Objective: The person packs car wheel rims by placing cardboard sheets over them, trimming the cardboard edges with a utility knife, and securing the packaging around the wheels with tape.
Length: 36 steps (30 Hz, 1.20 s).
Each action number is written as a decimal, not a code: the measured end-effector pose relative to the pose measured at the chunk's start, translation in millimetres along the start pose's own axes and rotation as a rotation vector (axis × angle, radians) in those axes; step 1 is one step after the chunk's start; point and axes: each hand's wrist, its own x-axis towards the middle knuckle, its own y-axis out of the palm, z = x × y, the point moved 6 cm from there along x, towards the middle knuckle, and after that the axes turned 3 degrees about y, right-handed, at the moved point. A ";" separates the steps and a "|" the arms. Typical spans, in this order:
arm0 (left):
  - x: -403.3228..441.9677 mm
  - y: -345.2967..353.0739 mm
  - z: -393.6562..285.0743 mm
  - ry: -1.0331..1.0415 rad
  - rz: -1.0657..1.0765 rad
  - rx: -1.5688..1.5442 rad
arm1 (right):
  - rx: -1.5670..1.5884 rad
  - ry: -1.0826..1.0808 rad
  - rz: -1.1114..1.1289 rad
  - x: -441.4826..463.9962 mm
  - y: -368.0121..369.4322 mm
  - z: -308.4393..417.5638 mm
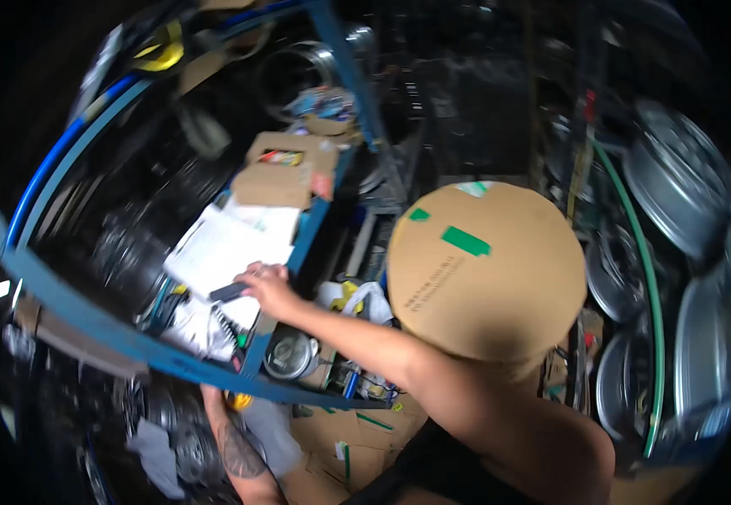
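My right hand (266,288) reaches over a blue-framed shelf, its fingers closed around a small dark rectangular object (229,292). White paper sheets (231,244) lie just beneath and beyond it. A black coiled cord (229,326) and crumpled white material (199,328) are close by on the near side. My left forearm (243,459) comes up from below, but the left hand is mostly hidden behind the blue bar (172,353). Next to that wrist is something yellow (239,401), too blurred to name.
A round cardboard disc (487,269) with green tape stands to the right of my arm. An open cardboard box (285,172) sits farther along the shelf, and a metal pot-like container (289,353) is below. Silver wheel rims (681,177) line the right side, beside a green strip (647,278).
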 end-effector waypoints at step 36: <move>-136.7 518.6 -260.6 0.726 0.613 0.253 | -0.766 1.812 -0.228 -715.5 -307.4 52.6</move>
